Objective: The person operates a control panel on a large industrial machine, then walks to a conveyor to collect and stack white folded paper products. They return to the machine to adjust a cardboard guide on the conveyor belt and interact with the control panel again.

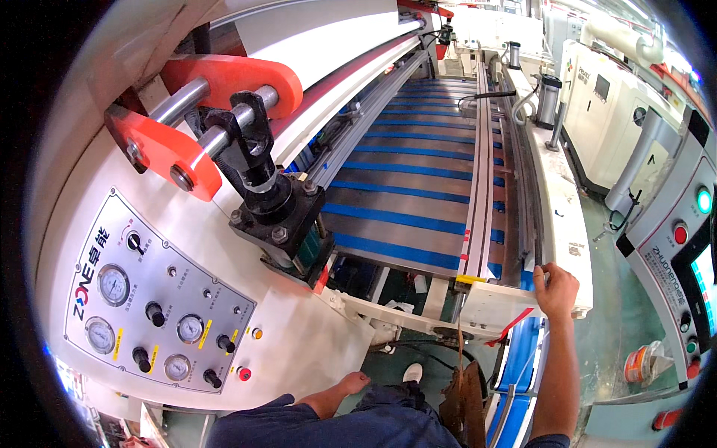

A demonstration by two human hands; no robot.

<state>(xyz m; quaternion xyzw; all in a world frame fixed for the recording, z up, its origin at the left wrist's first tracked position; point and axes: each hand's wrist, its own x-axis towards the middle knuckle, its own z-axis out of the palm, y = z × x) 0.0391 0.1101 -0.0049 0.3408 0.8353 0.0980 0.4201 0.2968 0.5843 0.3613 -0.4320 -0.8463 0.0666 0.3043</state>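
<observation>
My right hand (pixel 556 290) reaches forward to the near right corner of a large machine. Its fingers are curled over the side frame edge (pixel 581 287), beside the end of a long dark rail (pixel 539 246). Close to my body, my left hand (pixel 354 383) hangs low with its fingers curled in and no object visible in them. Ahead lies the machine's metal bed (pixel 403 232), crossed by several blue belts (pixel 399 217). Running lengthwise along the bed's right side is a pale double rail (pixel 478 201), with a yellow strip at its near end.
At left stands a gauge panel (pixel 168 299) with knobs, below red brackets (pixel 237 75) and a black cylinder mount (pixel 287 216). White sheet (pixel 321 30) runs above. A control console (pixel 672 246) and a bucket (pixel 638 364) are at right. Brown sheet material (pixel 464 399) hangs near my legs.
</observation>
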